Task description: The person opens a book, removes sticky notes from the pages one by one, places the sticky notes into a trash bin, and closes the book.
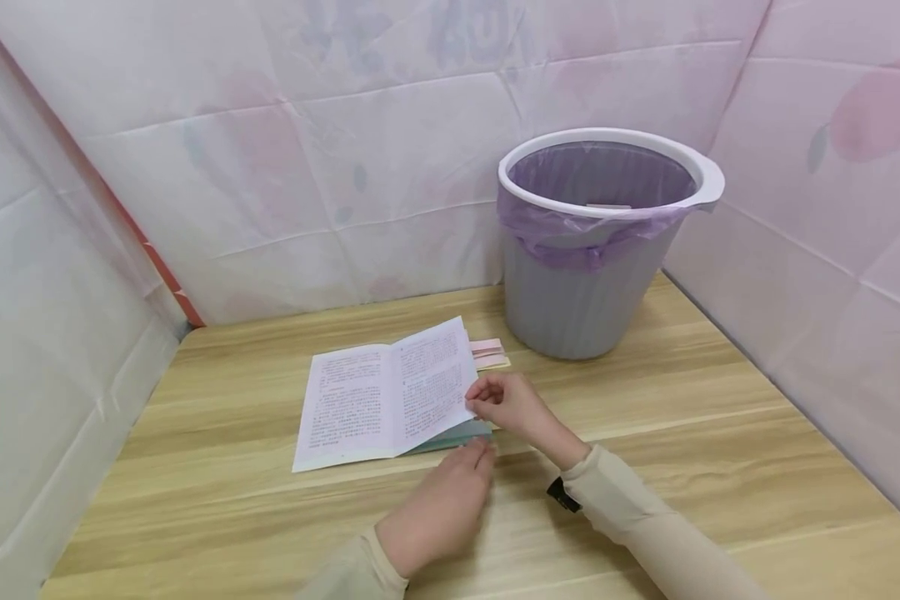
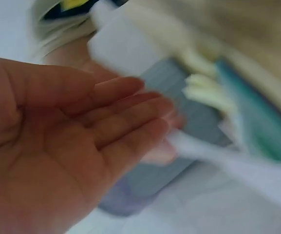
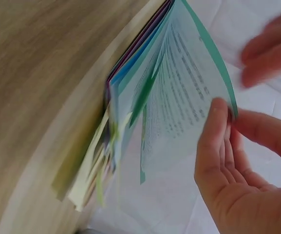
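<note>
My left hand [image 3: 272, 52], blurred, is cropped past the fingers by the right wrist view's edge; my right hand [image 1: 508, 406] pinches a page [image 1: 435, 375] whose print is too small to read. The booklet [image 2: 264, 122] smears in the left wrist view. Hidden: the floor of the bin [image 1: 570, 304]. The head view's bottom edge cuts both sleeves [image 1: 648, 521].

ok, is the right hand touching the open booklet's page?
Touching. The right wrist view shows the right hand pinching the page at its edge between thumb and finger.
</note>
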### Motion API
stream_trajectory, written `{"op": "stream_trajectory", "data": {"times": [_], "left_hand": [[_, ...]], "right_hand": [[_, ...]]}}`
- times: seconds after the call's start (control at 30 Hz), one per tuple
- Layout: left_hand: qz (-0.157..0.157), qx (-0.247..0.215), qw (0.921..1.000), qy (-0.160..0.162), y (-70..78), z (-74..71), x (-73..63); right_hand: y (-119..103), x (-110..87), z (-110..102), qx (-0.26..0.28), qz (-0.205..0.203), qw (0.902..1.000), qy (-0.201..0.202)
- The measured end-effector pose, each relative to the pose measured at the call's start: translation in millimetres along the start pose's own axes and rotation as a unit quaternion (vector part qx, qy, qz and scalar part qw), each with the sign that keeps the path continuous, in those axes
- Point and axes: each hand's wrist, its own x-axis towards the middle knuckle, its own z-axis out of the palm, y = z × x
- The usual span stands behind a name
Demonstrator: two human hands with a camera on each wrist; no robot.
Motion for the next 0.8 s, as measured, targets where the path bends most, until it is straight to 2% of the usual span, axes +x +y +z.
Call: {"op": "stream_trajectory", "data": {"times": [0.07,0.1,0.27,0.33,0.4,0.43,0.5,0.57,0.6,0.67,0.8], "left_hand": [[-0.021,-0.012,0.9993,-0.028,-0.4,7.6,2.7],[-0.036,-0.01,0.9989,-0.027,-2.0,12.0,4.3],[-0.108,0.031,0.9936,0.016,-10.5,23.9,8.0],[-0.13,0.05,0.9897,0.032,-12.6,24.2,7.9],[-0.153,0.069,0.9852,0.037,-13.6,22.3,7.6],[-0.164,0.081,0.9824,0.037,-14.0,21.2,7.6],[-0.184,0.107,0.9764,0.036,-14.4,18.7,7.8],[-0.201,0.134,0.9702,0.026,-15.2,16.3,8.6],[-0.209,0.14,0.9676,0.023,-15.7,15.2,9.2],[-0.225,0.147,0.963,0.018,-17.5,14.3,10.3],[-0.25,0.14,0.958,0.006,-24.0,13.1,11.9]], "right_hand": [[-1.9,-0.4,2.9,-0.007,-0.023,0.9996,0.014],[-3.0,-0.7,4.2,-0.009,-0.037,0.9991,0.019],[-5.5,-1.6,4.9,-0.022,-0.111,0.9932,0.029],[-4.5,-0.6,1.8,-0.071,-0.132,0.9881,0.03],[-0.9,0.8,-1.9,-0.161,-0.143,0.9765,0.013],[2.0,1.8,-3.1,-0.213,-0.149,0.9658,-0.007],[8.5,2.4,-3.6,-0.302,-0.171,0.9361,-0.057],[14.3,1.6,-1.8,-0.352,-0.184,0.9112,-0.11],[16.5,0.8,-0.2,-0.362,-0.189,0.9032,-0.131],[18.4,-1.5,2.1,-0.364,-0.194,0.8975,-0.155],[17.3,-5.0,2.4,-0.355,-0.175,0.8999,-0.183]]}}
